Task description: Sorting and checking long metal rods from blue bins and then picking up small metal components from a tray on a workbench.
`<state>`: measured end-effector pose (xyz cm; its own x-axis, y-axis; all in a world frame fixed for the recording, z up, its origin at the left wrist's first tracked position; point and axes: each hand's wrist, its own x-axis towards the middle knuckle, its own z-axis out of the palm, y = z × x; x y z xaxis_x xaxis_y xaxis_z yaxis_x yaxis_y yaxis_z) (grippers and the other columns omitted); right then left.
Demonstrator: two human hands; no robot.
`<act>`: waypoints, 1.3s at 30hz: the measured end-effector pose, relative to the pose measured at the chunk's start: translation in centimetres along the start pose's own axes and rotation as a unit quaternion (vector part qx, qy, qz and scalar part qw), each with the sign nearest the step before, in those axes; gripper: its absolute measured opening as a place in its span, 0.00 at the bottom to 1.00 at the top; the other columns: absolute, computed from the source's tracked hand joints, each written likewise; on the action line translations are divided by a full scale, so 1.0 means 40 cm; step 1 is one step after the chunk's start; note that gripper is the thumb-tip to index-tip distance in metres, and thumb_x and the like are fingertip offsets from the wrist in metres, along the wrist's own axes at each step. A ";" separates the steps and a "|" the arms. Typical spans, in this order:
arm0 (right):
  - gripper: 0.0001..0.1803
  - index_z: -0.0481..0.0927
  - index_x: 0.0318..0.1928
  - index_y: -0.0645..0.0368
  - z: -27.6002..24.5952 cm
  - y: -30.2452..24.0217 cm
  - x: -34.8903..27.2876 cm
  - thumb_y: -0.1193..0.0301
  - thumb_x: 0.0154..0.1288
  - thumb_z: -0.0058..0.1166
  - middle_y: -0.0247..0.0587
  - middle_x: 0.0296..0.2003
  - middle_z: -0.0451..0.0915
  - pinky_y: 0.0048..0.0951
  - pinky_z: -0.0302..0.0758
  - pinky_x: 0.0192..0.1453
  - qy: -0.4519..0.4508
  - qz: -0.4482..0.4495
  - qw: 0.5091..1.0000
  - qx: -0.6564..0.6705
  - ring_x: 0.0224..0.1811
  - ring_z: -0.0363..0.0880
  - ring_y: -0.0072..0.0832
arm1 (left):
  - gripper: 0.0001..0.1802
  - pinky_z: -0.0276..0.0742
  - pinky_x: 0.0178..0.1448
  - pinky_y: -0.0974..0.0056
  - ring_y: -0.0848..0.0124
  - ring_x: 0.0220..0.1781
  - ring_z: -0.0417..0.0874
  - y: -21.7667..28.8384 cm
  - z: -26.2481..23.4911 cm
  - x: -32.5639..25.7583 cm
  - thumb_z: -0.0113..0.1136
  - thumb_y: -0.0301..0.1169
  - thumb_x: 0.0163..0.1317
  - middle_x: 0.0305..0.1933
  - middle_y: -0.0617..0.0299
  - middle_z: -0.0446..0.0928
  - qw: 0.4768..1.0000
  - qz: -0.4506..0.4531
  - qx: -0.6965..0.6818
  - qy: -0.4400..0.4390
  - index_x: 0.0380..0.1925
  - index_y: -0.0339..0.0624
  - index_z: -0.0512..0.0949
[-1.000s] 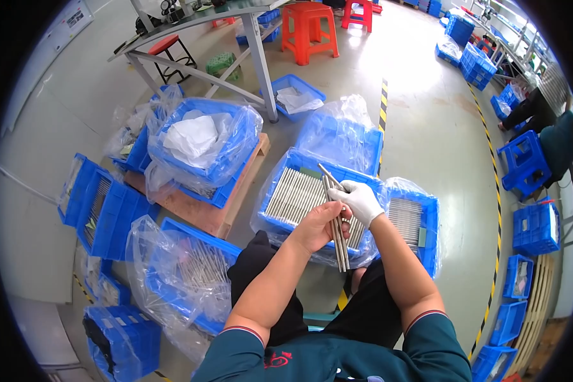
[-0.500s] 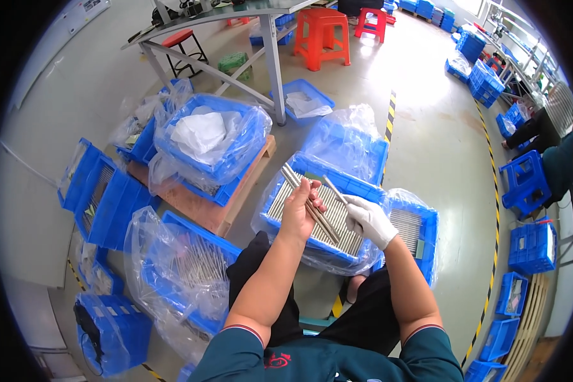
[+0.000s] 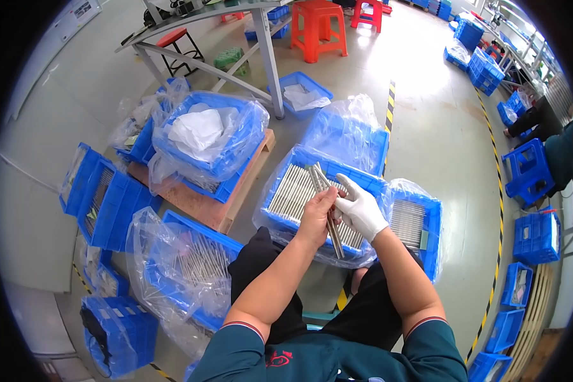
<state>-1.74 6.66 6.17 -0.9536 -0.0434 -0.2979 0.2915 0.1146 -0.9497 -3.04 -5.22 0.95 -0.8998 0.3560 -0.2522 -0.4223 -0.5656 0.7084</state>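
Both hands, left (image 3: 317, 213) & gloved right (image 3: 361, 210), seemingly grip metal rods (image 3: 328, 207) over crate (image 3: 363, 181).

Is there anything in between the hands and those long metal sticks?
No, nothing visible. The bare left hand and the white-gloved right hand both already grip the bundle of metal rods, held just above the plastic-lined blue crate full of similar rods.

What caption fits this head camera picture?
Bare left hand and gloved right hand hold metal rods over a blue crate.
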 end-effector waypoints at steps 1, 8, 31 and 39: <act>0.33 0.57 0.66 0.61 0.002 0.010 0.004 0.71 0.59 0.48 0.35 0.22 0.74 0.19 0.64 0.20 0.000 0.001 1.000 0.001 0.17 0.66 0.16 | 0.16 0.63 0.22 0.76 0.83 0.18 0.67 0.005 0.007 -0.004 0.54 0.43 0.63 0.21 0.71 0.72 1.000 -0.008 0.011 0.022 0.32 0.40 0.78; 0.30 0.60 0.64 0.61 0.000 0.015 0.014 0.68 0.63 0.50 0.33 0.24 0.74 0.14 0.58 0.17 -0.095 0.060 0.977 0.180 0.16 0.65 0.13 | 0.13 0.67 0.27 0.74 0.79 0.25 0.73 -0.006 -0.043 0.019 0.51 0.38 0.65 0.26 0.66 0.75 0.997 0.065 0.031 0.006 0.30 0.40 0.77; 0.11 0.78 0.35 0.66 0.031 0.070 -0.012 0.68 0.61 0.51 0.32 0.19 0.72 0.21 0.65 0.23 0.085 -0.127 0.977 -0.147 0.18 0.68 0.16 | 0.11 0.62 0.20 0.75 0.83 0.17 0.63 0.076 -0.057 0.016 0.55 0.37 0.63 0.18 0.73 0.61 0.998 0.025 0.015 0.049 0.32 0.39 0.75; 0.11 0.74 0.31 0.59 0.040 0.060 -0.001 0.65 0.66 0.48 0.27 0.14 0.64 0.19 0.53 0.15 -0.054 0.015 0.981 0.184 0.12 0.58 0.15 | 0.14 0.63 0.21 0.76 0.84 0.17 0.64 0.042 -0.045 -0.006 0.52 0.40 0.65 0.18 0.73 0.66 0.998 0.015 0.059 0.023 0.30 0.41 0.77</act>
<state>-0.90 5.35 3.75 -0.9361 -0.1533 -0.3166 0.3465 -0.2473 -0.9048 -3.73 -7.59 1.03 -0.9170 0.3038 -0.2584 -0.3821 -0.4836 0.7875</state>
